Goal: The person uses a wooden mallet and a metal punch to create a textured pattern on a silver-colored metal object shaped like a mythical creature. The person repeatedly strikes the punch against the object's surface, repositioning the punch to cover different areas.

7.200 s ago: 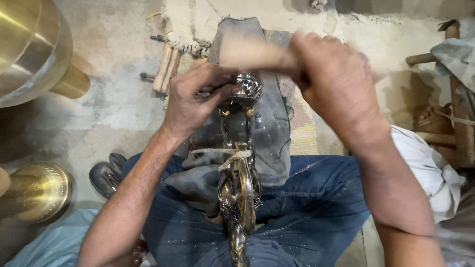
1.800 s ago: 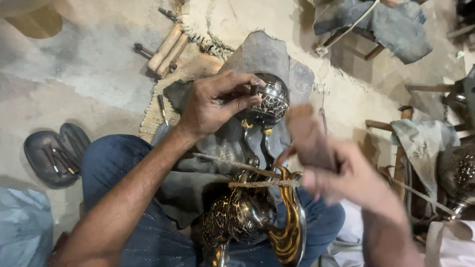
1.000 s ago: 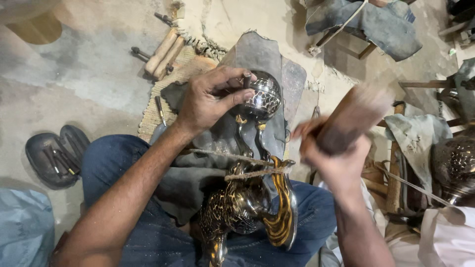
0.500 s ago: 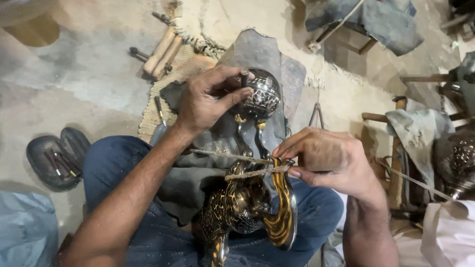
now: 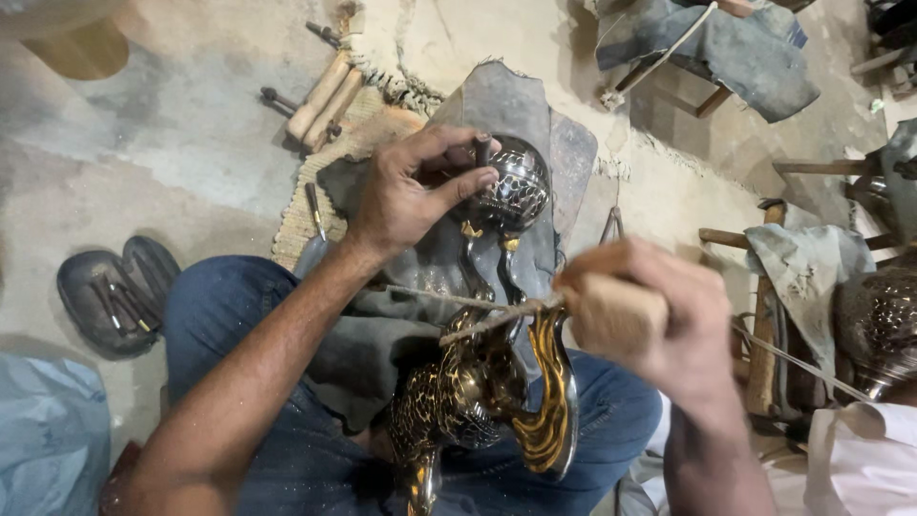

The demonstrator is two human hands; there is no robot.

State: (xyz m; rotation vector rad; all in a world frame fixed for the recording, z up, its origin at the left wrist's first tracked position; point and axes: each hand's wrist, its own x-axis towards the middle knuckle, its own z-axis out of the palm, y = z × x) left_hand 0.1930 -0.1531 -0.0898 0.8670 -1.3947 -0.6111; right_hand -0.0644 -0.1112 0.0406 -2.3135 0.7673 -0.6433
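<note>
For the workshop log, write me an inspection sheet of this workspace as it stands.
Surface: bare, dusty concrete floor; grey cloth spread over the lap.
Job's things: ornate brass vessel lying on the lap, its patterned round knob pointing away; thin metal punch set on the knob; wooden mallet.
Clutter: wooden-handled tools on the floor; dark sandals; a small chisel on a woven mat.
Hands: left hand pinches the punch against the knob; right hand grips the mallet.
Cables: a string tied across the vessel.
Surroundings: wooden stools draped with cloth; another engraved metal vessel at right.
</note>
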